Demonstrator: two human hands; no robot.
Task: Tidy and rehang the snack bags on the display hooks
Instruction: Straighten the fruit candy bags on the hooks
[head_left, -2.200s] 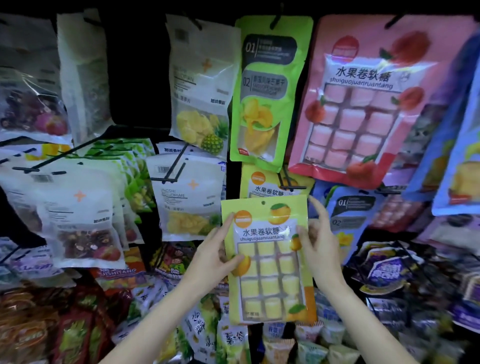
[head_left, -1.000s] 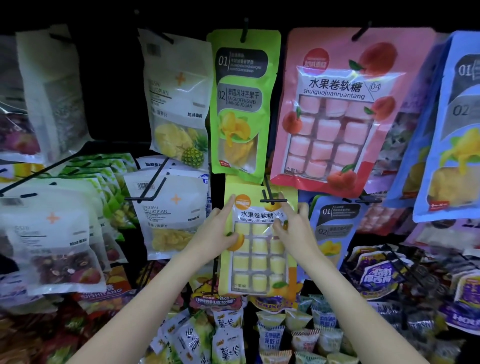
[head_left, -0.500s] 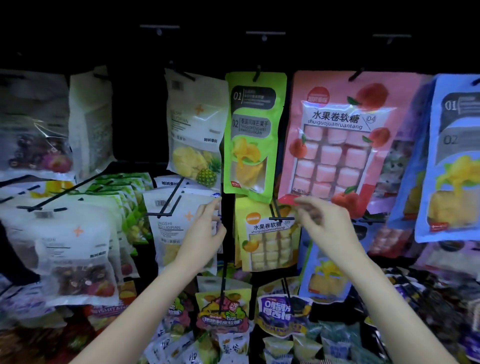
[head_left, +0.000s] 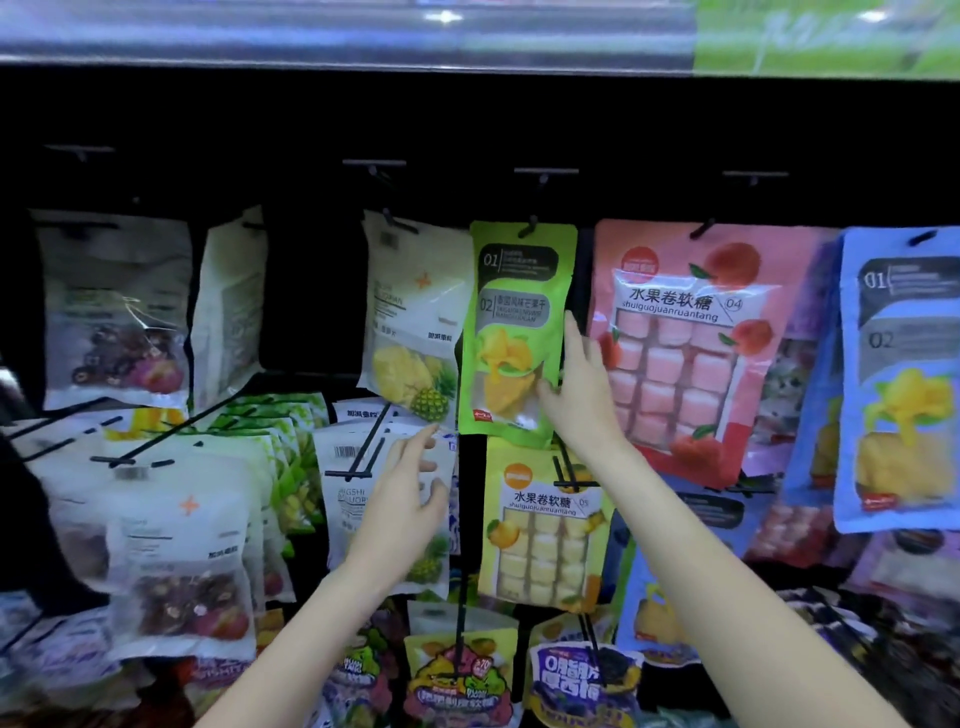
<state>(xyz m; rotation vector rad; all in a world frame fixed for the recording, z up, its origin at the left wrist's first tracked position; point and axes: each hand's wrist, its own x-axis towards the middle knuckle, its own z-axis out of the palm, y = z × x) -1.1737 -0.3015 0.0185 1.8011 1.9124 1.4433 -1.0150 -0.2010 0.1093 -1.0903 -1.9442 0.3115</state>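
So: yellow candy bag (head_left: 545, 525) hangs on its hook (head_left: 566, 470) in the middle row, roughly straight, neither hand on it; reads as done for that bag.

Right hand (head_left: 582, 395) is up on the green mango bag (head_left: 517, 332) in the top row; fingers mostly straight, index along the bag's right edge, thumb at the lower front over the clear window; looks like contact or a light steadying touch, not a closed grip; can't tell for sure whether the thumb is pinching the edge. That bag is on its own hook (head_left: 530, 226), tilting slightly, bottom edge overlapping the top of the yellow candy bag.

Left hand (head_left: 410, 499) hovers in front of the white pineapple bags (head_left: 353, 493) in the middle row; fingers spread and relaxed, holding nothing; can't tell if it touches the front bag.

Judgement on progress: partway; centre column looks mostly sorted, green mango bag is probably the item in hand now.

Left to do, as far as visible: white bag (head_left: 228, 306) in the top row is turned sideways; pineapple bag (head_left: 415, 322) beside the green one hangs skewed; lower rows are a jumble of overlapping packs, too blurred to say which are on hooks; several top hooks (head_left: 374, 163) carry nothing.

Pink candy bag (head_left: 680, 343) and blue bag (head_left: 904, 374) on the right hang fine.
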